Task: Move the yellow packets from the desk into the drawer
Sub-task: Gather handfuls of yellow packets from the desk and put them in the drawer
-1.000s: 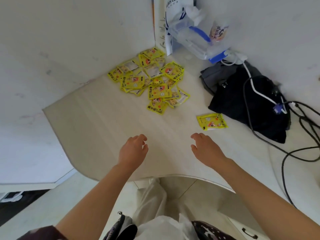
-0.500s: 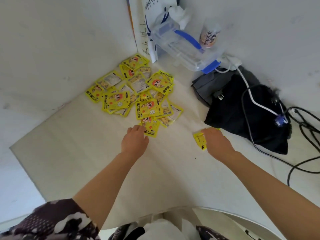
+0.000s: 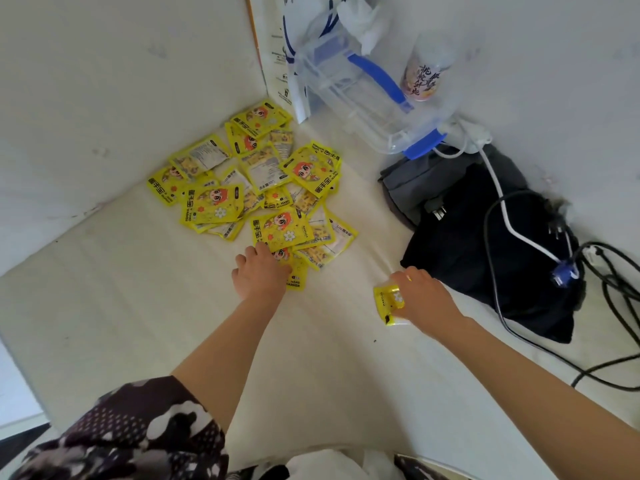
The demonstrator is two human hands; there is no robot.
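I see the pale desk point(image 3: 104, 323) filling the frame. At right lies a black bag point(image 3: 485, 258) crossed by cables point(image 3: 616, 292); top centre holds a clear box point(image 3: 346, 95) with blue clips and a cup point(image 3: 427, 76) printed with Chinese characters. The pile of yellow packets point(image 3: 256, 188), marked "HAND WARMER", sits upper centre. My left hand point(image 3: 260, 273) presses on the pile's nearest packet; whether it grips, I cannot tell. My right hand point(image 3: 420, 296) grasps a lone packet point(image 3: 388, 301) right of centre.
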